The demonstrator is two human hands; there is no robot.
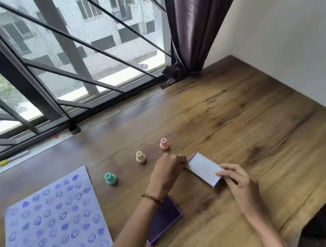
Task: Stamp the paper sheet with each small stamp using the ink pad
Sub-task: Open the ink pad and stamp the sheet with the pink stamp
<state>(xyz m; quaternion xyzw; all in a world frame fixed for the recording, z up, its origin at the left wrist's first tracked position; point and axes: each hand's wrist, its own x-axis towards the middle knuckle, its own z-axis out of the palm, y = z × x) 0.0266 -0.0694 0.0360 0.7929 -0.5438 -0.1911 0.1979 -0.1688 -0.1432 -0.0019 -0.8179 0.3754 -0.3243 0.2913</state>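
A paper sheet (53,232) covered with blue smiley and blob prints lies at the left on the wooden table (232,116). Three small stamps stand upright beyond it: a teal stamp (110,178), a cream stamp (140,156) and a pink stamp (164,144). The open purple ink pad (165,220) lies under my left forearm. Its white lid (204,168) is held at both ends, my left hand (168,171) on the far end and my right hand (237,180) on the near end.
A window with dark metal bars runs along the table's far edge. A yellow-capped pen (12,158) lies on the sill at the left. A purple curtain (194,21) hangs at the back right beside a white wall.
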